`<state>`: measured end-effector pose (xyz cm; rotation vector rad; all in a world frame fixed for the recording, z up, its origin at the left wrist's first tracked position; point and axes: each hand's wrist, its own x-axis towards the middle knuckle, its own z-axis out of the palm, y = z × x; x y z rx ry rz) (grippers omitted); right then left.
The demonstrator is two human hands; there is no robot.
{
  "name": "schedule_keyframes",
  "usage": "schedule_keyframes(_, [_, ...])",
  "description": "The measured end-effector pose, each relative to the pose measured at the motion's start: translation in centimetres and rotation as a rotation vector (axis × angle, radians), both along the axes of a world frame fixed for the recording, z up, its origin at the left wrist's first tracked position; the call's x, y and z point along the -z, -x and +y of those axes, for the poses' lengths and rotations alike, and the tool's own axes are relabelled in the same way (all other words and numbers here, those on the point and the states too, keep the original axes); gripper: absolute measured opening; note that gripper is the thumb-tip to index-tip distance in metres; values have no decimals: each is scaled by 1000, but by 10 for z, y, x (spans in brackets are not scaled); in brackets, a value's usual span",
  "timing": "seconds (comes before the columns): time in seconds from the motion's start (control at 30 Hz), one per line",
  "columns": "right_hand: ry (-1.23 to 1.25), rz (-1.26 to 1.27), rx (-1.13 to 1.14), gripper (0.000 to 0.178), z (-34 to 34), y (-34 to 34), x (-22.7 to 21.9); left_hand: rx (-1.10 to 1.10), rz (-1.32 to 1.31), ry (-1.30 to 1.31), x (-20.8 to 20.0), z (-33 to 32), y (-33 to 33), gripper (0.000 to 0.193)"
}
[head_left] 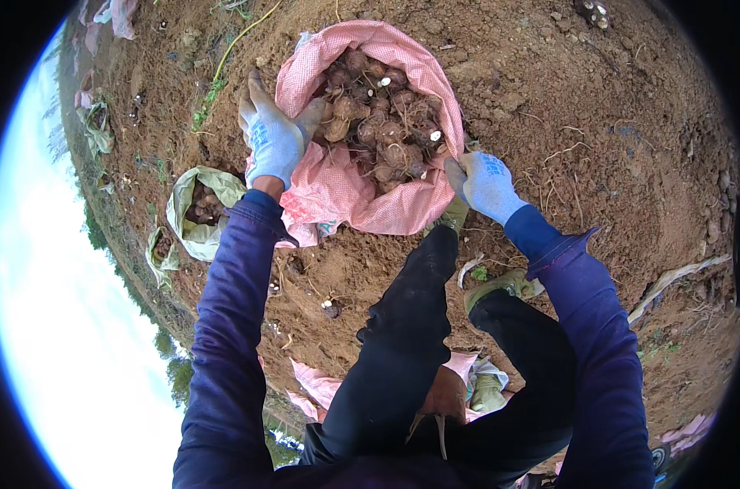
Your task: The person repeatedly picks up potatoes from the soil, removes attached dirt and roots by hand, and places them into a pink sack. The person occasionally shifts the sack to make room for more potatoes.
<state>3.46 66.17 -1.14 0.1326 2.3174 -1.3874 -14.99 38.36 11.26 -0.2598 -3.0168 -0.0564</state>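
L hand [276, 138] splayed astride the pink sack [394, 213], thumb inside rim; R hand [485, 184] pinches rim opp., prob. to hold the mouth wide; sack's betw. both, brown tubers [390, 130] bunched inside.

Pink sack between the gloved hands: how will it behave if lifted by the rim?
Rim probably floppy: the pink sack has creased, sagging woven walls. Likely heavy, since many brown tubers are piled inside. Contents may shift, and some could roll out if it tips: the tubers look roundish and loose, and the mouth is wide open.
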Motion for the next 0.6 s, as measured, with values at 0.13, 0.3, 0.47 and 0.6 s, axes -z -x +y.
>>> schedule_keyframes(0.13, [-23, -94, 19, 53, -13, -13, -29, -359, -593, -660, 28, -48, 31, 44])
schedule_keyframes(0.3, [48, -133, 89, 43, -26, -45, -108, -653, -602, -1001, -28, -88, -10, 20])
schedule_keyframes(0.47, [95, -221, 57, 38, -49, -62, -252, -704, -378, -1203, -146, -157, -60, 13])
schedule_keyframes(0.6, [327, 34, 10, 35, -96, -75, -395, -819, -298, -1080, -247, -224, -114, 13])
